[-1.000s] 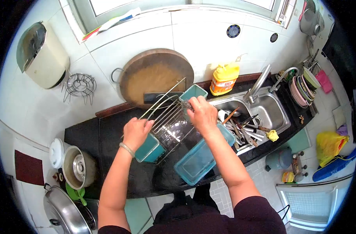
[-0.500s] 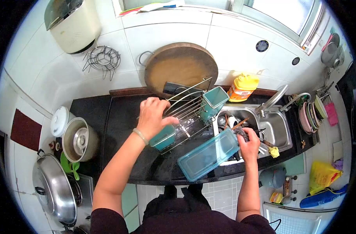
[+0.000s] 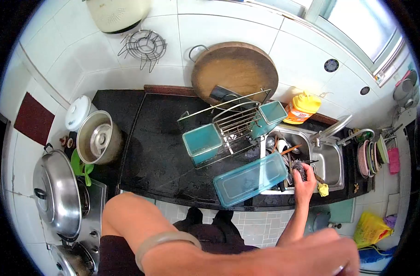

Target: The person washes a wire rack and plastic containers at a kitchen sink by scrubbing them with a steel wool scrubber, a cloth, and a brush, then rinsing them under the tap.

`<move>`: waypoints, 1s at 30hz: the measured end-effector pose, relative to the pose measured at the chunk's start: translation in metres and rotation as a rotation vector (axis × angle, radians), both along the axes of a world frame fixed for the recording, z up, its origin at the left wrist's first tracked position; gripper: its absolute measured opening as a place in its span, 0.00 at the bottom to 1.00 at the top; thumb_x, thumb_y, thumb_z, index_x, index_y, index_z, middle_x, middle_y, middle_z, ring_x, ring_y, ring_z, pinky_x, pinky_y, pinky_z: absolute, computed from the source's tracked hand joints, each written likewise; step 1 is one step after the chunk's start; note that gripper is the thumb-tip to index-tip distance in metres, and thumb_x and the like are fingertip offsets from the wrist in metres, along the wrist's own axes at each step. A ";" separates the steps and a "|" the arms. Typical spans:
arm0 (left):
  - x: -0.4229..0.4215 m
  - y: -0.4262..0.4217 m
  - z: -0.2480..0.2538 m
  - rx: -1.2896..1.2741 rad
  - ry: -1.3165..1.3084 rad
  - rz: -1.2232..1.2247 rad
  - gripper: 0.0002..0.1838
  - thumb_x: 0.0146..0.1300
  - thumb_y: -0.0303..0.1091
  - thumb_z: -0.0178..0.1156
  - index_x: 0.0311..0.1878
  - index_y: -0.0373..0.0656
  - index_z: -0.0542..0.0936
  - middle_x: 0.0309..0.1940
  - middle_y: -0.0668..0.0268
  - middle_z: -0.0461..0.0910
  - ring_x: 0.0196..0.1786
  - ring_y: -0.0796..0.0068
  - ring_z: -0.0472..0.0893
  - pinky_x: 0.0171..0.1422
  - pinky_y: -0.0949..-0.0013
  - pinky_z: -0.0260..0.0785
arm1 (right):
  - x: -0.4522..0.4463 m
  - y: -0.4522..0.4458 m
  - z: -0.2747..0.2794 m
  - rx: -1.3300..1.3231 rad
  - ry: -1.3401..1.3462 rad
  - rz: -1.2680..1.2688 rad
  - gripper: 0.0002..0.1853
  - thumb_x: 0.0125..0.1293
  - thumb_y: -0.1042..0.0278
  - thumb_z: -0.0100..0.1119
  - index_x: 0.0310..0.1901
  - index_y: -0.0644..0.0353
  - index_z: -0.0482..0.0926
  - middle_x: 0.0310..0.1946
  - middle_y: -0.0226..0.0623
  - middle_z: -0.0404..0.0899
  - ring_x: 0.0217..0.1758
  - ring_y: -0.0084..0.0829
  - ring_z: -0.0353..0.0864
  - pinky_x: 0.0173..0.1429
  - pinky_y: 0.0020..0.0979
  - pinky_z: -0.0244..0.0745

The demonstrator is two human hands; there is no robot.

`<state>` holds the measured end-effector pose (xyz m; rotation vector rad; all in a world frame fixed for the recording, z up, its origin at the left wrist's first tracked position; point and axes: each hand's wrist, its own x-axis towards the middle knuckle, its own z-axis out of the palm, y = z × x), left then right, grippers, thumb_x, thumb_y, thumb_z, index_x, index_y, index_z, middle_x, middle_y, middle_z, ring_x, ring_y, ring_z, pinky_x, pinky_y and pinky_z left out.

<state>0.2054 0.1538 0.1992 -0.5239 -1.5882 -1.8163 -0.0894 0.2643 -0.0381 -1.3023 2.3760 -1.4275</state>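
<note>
Plainly, the right grip (image 3: 305, 186) has its fingers closed round a dark wiry scrubber (image 3: 299, 169) at the sink's front edge.
The left grip (image 3: 329, 250) looms close to the camera, its fingers too hidden to tell whether they hold anything; a pale bangle (image 3: 166, 240) circles that wrist. Just left of the scrubber lies a translucent blue lid (image 3: 249, 179), slanting from the black tabletop (image 3: 152, 156) over the rim of the sink (image 3: 330, 171), whose left basin is heaped with utensils (image 3: 291, 150). Behind the lid, a wire rack (image 3: 240, 125) carries two teal containers (image 3: 203, 143); farther back, a round board (image 3: 235, 69) leans against the wall near a yellow bottle (image 3: 302, 108).
</note>
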 end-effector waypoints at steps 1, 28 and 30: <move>-0.002 0.001 0.001 0.012 0.008 -0.020 0.25 0.68 0.55 0.44 0.24 0.47 0.74 0.28 0.65 0.76 0.37 0.66 0.74 0.52 0.60 0.65 | 0.001 0.001 0.003 -0.004 0.027 0.010 0.14 0.53 0.76 0.63 0.43 0.65 0.77 0.36 0.39 0.80 0.40 0.31 0.78 0.48 0.30 0.72; 0.025 -0.102 -0.154 -0.562 -0.698 1.389 0.11 0.59 0.32 0.60 0.43 0.38 0.76 0.46 0.57 0.75 0.51 0.62 0.74 0.60 0.64 0.63 | -0.004 -0.014 0.012 -0.029 -0.127 0.040 0.13 0.60 0.70 0.61 0.46 0.64 0.76 0.40 0.40 0.79 0.44 0.32 0.78 0.52 0.32 0.71; 0.018 -0.102 -0.170 -0.662 -0.854 1.344 0.29 0.50 0.43 0.68 0.54 0.39 0.73 0.55 0.52 0.70 0.60 0.53 0.69 0.65 0.57 0.59 | -0.012 -0.038 0.023 -0.103 0.135 0.059 0.12 0.60 0.72 0.60 0.45 0.63 0.76 0.41 0.38 0.79 0.44 0.31 0.77 0.51 0.30 0.70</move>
